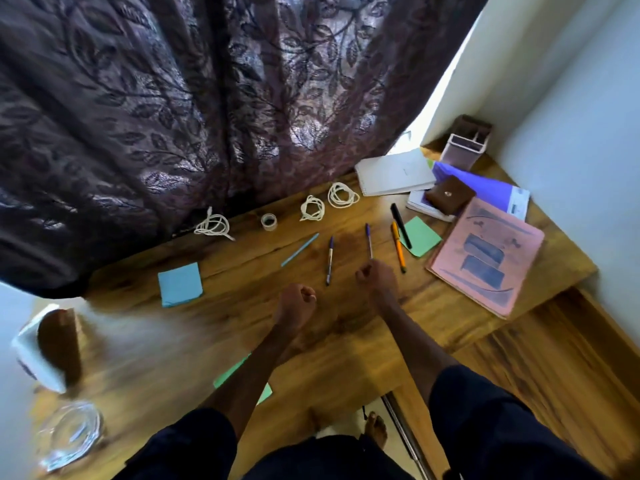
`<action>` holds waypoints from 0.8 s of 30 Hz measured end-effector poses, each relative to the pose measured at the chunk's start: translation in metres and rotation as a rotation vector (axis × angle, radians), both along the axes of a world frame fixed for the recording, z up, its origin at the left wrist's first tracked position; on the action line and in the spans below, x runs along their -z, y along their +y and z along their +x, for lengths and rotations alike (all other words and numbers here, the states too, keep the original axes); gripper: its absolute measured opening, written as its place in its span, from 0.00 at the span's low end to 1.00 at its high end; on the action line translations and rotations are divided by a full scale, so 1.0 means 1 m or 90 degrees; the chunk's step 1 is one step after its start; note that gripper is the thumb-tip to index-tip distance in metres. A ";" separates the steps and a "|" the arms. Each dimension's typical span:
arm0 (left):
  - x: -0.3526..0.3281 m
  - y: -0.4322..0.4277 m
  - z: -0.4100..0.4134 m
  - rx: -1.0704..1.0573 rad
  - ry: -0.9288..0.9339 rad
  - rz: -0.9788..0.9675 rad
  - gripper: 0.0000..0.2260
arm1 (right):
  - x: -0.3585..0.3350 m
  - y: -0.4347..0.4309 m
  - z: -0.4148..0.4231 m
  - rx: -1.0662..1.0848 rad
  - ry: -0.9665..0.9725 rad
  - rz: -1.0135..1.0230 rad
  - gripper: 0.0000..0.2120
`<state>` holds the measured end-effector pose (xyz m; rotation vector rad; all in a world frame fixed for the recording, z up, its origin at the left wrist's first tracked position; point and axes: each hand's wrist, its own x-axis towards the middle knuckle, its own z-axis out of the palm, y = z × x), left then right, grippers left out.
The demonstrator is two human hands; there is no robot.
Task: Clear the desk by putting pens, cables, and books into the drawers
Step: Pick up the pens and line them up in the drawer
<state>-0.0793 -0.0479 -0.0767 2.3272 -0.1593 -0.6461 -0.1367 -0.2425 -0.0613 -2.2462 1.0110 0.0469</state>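
Evidently the clearing has barely begun: the wide wooden desk [214,341] carries everything loose, and no drawer can be made out for certain. Largest of the task's things, the pink paper-covered book [485,258] lies flat, well to the right of the right hand's fingertips. Beyond it a white spiral notebook [394,173] is pushed up against the dark leaf-patterned curtain [207,98]. They overlap other papers and look dropped rather than arranged. The white coiled cables [341,195], three bundles, sit far ahead of both sets of fingers along the desk's back edge. Each is wound up, which should let one grab lift it whole. Nearer, the pens lie scattered singly. An orange pen [398,247] and a black pen [401,225] are just right of the right fingers, a blue-and-white pen [329,261] lies between the two hands, and a pale blue pen [299,250] lies ahead of the left fingers. The right hand [375,275] reaches forward with its forearm low over the wood. Its fingers are curled and seem to pinch the near end of the slim purple-capped pen [369,242], whose far end points away. Taking the closest small item first looks like the plan. The left hand [298,301] rests alongside, its fingers curled into a loose fist that holds nothing I can see.
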 end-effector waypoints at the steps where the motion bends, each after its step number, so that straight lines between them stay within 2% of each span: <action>1: -0.001 -0.003 0.005 -0.008 0.005 0.006 0.04 | 0.001 -0.009 0.007 0.009 -0.004 -0.013 0.06; 4: -0.001 -0.015 0.019 -0.042 -0.016 0.005 0.02 | 0.017 -0.038 0.024 0.054 0.032 -0.056 0.11; 7: -0.004 -0.032 0.028 -0.058 -0.032 0.044 0.05 | 0.041 -0.059 0.035 0.063 0.070 -0.056 0.15; 13: -0.001 -0.065 0.039 -0.032 -0.091 0.067 0.11 | 0.018 -0.043 0.041 0.013 0.033 -0.048 0.11; 16: -0.007 -0.077 0.041 -0.005 -0.108 0.143 0.17 | -0.004 -0.025 0.015 -0.010 -0.037 -0.003 0.08; 19: -0.011 -0.086 0.037 0.023 -0.099 0.160 0.12 | -0.018 -0.016 -0.031 0.023 -0.119 0.066 0.06; 24: -0.025 -0.112 -0.007 0.106 -0.026 0.039 0.07 | -0.028 -0.021 -0.111 0.120 -0.154 0.094 0.04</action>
